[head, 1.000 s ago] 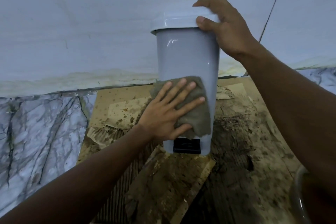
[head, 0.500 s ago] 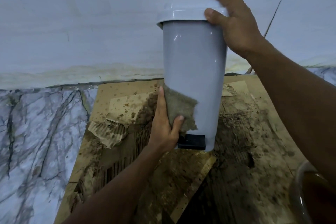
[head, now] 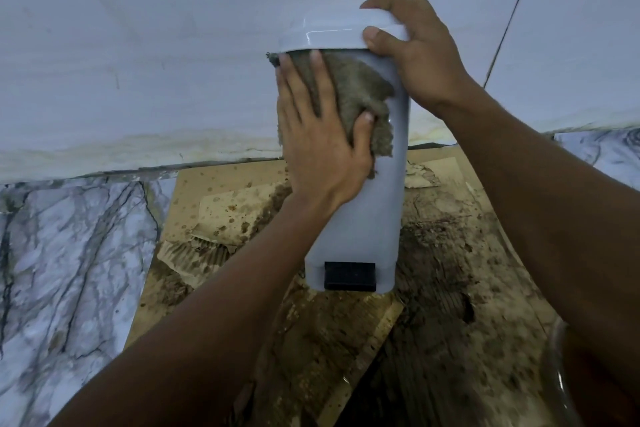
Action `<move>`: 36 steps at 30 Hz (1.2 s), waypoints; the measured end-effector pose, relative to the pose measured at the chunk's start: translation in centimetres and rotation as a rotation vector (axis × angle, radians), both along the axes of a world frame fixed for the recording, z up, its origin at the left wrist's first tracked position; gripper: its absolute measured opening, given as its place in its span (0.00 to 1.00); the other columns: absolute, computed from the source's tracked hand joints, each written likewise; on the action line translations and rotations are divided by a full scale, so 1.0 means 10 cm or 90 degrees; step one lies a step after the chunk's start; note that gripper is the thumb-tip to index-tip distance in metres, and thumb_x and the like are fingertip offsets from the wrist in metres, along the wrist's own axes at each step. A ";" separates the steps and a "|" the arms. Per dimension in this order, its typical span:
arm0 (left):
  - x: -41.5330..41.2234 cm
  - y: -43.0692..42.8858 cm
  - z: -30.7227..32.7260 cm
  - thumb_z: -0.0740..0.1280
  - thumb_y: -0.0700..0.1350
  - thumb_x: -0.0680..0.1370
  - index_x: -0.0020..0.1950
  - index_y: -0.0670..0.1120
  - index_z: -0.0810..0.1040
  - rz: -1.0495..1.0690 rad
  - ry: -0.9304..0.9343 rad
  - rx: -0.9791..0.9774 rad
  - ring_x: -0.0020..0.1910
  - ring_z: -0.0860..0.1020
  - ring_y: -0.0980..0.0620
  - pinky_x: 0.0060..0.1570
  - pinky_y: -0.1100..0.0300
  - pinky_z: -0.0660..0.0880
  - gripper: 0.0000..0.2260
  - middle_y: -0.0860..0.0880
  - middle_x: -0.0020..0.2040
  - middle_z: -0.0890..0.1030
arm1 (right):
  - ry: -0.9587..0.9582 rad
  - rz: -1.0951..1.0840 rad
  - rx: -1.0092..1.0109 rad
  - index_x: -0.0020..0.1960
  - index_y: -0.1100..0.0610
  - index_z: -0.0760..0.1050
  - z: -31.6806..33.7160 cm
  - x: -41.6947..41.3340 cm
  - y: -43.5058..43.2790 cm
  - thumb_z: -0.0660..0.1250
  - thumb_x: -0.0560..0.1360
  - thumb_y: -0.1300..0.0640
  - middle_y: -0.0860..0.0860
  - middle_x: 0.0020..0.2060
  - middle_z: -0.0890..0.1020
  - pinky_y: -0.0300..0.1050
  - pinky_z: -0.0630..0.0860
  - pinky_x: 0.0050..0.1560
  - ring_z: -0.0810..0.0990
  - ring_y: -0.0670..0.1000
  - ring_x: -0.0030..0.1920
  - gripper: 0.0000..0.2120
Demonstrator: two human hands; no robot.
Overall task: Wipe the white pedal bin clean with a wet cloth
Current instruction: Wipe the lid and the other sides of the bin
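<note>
Soiled cardboard [head: 450, 288] on marble floor [head: 69, 253]: white pedal bin [head: 363, 211], right hand [head: 420, 55] clamped on lid [head: 332, 33]. Left hand [head: 318, 135] presses cloth [head: 356, 90] flat, fingers spread, just under lid; lower front looks clean, other sides unseen, wiping judged midway.

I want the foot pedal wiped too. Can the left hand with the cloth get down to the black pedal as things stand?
Probably yes. The left hand presses the cloth high on the bin, and the bare front down to the black pedal is unobstructed.

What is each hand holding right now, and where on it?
The right hand grips the bin by its lid. The left hand presses a cloth against the bin's upper front.
</note>
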State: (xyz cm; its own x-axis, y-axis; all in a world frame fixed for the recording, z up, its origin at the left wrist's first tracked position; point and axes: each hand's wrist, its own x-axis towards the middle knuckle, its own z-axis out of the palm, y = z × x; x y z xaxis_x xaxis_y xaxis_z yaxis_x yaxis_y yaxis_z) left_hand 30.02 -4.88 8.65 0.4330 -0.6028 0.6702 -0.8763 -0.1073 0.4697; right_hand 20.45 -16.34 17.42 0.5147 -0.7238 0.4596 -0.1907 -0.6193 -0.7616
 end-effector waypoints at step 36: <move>0.10 0.38 -0.34 0.65 0.62 0.81 0.84 0.54 0.46 -0.091 0.088 -0.007 0.83 0.49 0.45 0.74 0.41 0.67 0.39 0.48 0.84 0.40 | 0.004 0.042 0.005 0.63 0.45 0.75 0.01 -0.11 0.15 0.67 0.75 0.50 0.46 0.60 0.74 0.41 0.67 0.66 0.72 0.46 0.64 0.16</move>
State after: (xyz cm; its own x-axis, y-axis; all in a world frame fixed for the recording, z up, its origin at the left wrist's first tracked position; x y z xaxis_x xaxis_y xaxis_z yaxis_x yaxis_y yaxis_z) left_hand 30.98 -1.12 5.27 0.4324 -0.6577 0.6168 -0.8091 0.0188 0.5873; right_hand 19.31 -14.81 17.48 0.5645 -0.6918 0.4502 -0.1548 -0.6245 -0.7655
